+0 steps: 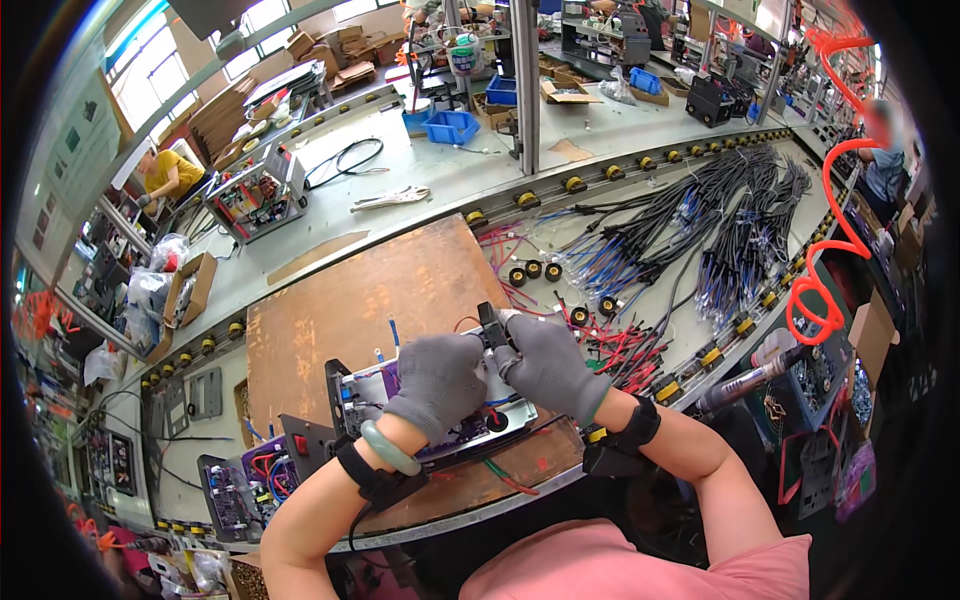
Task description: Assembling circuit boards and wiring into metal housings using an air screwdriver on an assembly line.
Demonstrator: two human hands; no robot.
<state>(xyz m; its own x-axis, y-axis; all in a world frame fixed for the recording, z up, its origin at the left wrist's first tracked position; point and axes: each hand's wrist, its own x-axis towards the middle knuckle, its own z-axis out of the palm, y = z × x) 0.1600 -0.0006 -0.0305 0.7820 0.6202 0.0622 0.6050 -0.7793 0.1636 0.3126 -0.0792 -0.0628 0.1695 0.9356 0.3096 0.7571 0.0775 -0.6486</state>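
Note:
Both my hands wear grey gloves and work over an open electronic chassis (515, 415) with a pale metal base, purple circuit boards and black end panels. My left hand (440, 382) is closed above the middle of the chassis, its fingertips close to my right hand; whatever it pinches is hidden. At the far right end, my right hand (550, 365) closes around a small black panel (490, 322) standing upright there. Blue-tipped leads (393, 332) stick up behind my left hand. The chassis rests on a worn brown board (350, 290).
Black cable bundles (640, 235) and red leads (630, 350) lie at the right, by several black-and-yellow rollers (533, 270). Another purple-board unit (265, 480) sits at left. Locking pliers (392, 198) lie on the far bench. A red coiled hose (825, 240) hangs right.

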